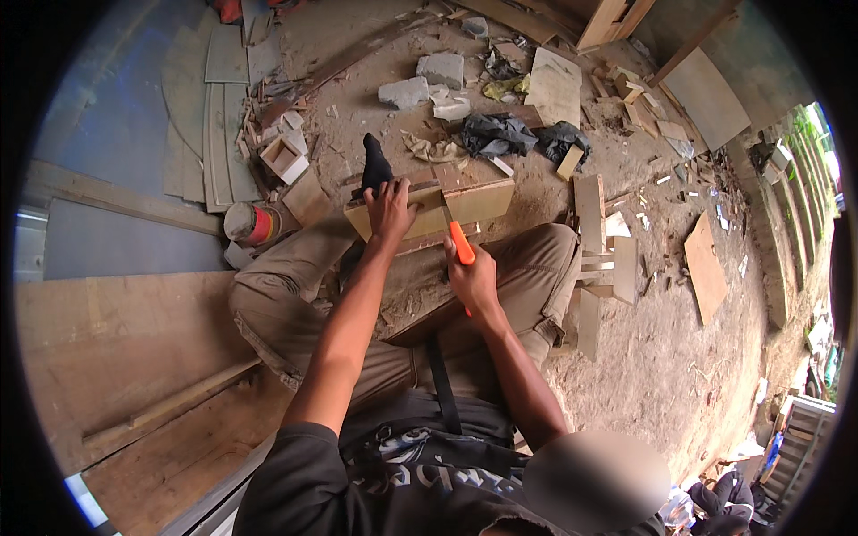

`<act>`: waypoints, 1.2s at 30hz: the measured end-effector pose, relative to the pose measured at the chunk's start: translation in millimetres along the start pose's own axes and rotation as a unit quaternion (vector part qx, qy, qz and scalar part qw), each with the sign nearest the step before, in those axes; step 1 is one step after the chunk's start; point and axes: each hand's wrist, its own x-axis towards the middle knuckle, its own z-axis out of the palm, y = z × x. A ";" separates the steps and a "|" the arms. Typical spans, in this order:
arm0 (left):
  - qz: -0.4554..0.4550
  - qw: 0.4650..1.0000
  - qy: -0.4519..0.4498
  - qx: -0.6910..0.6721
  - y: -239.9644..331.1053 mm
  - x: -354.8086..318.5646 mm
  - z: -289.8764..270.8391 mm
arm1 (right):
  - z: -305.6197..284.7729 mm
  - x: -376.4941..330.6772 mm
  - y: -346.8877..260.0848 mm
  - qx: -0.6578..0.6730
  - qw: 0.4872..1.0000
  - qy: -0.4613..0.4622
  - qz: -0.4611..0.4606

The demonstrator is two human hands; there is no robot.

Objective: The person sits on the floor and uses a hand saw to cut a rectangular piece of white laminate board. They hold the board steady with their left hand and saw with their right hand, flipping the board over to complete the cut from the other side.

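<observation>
A pale wooden piece (483, 204), long and box-like, lies crosswise in front of my folded legs. My left hand (391, 210) grips its top edge on the left side, fingers bent over the wood. In my right hand (474, 279) is a handsaw with an orange handle (461, 243). The narrow saw blade (446, 207) points away from me and meets the wooden piece near its middle, right of my left hand. How deep the blade sits in the wood I cannot tell. Beside my left fingers, my foot in a black sock (377, 163) presses close to the wood.
Concrete blocks (440, 70) and black crumpled plastic (497, 136) lie beyond the wood. At left stand a small open wooden box (285, 159) and a round can (250, 223). Wood offcuts (590, 214) are stacked by my right knee; a loose plywood piece (705, 268) lies farther right.
</observation>
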 end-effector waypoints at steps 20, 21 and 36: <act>0.012 0.998 0.005 -0.056 -13.0 14.4 -0.6 | 19.3 7.5 13.6 -0.010 0.999 0.022 0.022; 0.025 0.998 0.012 -0.064 -9.1 13.1 1.7 | 13.7 4.5 11.6 -0.009 0.999 -0.003 0.044; -0.046 0.996 0.071 -0.035 -4.2 20.3 -26.7 | 35.7 -1.7 26.3 -0.003 0.996 0.039 -0.077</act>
